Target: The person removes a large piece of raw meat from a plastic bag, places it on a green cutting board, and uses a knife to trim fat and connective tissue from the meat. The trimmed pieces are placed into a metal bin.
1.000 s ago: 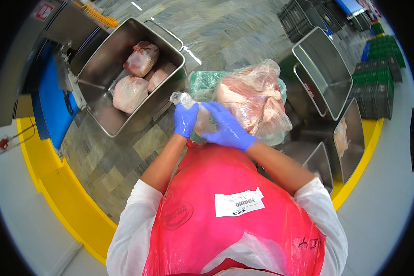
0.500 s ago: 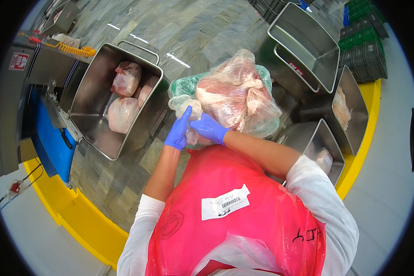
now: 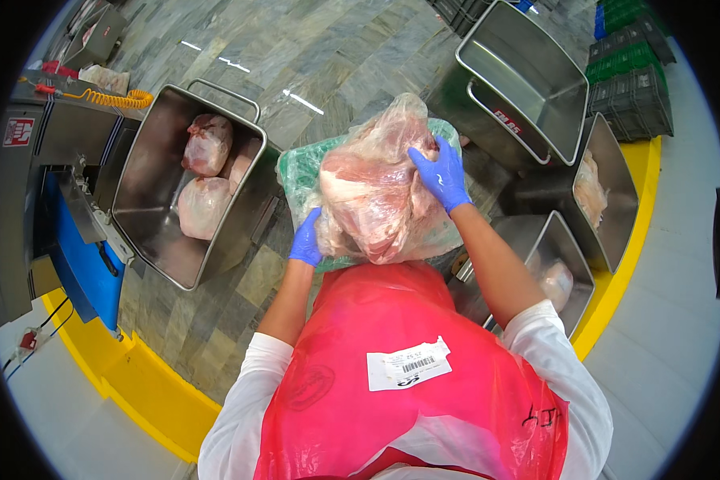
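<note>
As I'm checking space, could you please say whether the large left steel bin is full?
The bin is partly filled: meat pieces lie inside beside bare metal.

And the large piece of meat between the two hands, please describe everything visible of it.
The large piece of meat looks raw: pink-red with pale, fatty-looking patches, bulky, irregular, narrowing away from the person. Clear, crinkled plastic shows around it. It lies over a green container; the left grip and right grip rest against its sides.
</note>
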